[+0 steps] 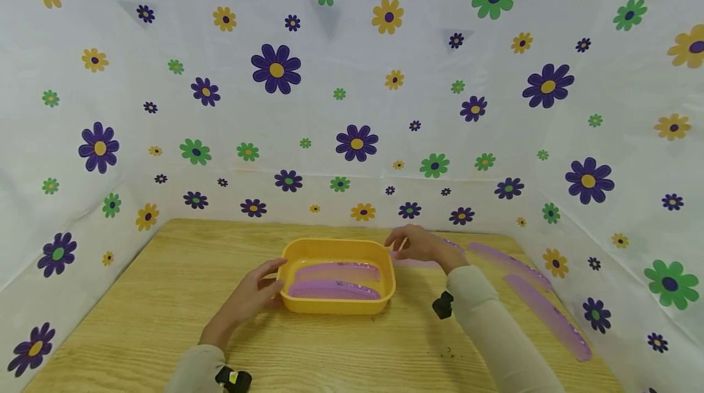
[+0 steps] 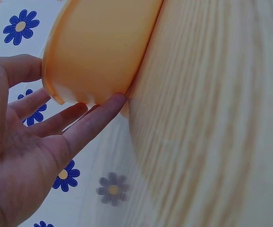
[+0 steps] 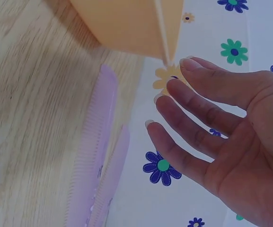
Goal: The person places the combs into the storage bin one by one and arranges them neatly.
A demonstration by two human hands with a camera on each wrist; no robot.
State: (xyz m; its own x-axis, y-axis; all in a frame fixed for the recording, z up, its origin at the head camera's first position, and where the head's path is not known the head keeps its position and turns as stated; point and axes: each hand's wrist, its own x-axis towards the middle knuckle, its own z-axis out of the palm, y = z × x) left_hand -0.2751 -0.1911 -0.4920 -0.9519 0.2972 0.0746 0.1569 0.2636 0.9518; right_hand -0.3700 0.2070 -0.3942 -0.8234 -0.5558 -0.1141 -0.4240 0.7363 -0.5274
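Two translucent purple combs (image 1: 335, 290) lie side by side inside a yellow plastic basin (image 1: 337, 306) on the table. My left hand (image 1: 250, 295) touches the basin's left end; in the left wrist view its thumb meets the rim and its fairly straight fingers rest against the outer wall. Near the basin's right rim is my right hand (image 1: 415, 243), its fingers loosely bent around nothing. A small gap separates those fingertips (image 3: 183, 64) from the rim in the right wrist view. Beneath that hand, purple comb (image 1: 418, 263) parts show, partly hidden.
Two more purple combs, an upper one (image 1: 511, 263) and a lower one (image 1: 550, 316), lie along the table's right side. Flower-patterned white sheeting (image 1: 352, 106) rises behind the wooden table (image 1: 181, 271) and at both sides. Small dark specks (image 1: 448, 353) dot the front right.
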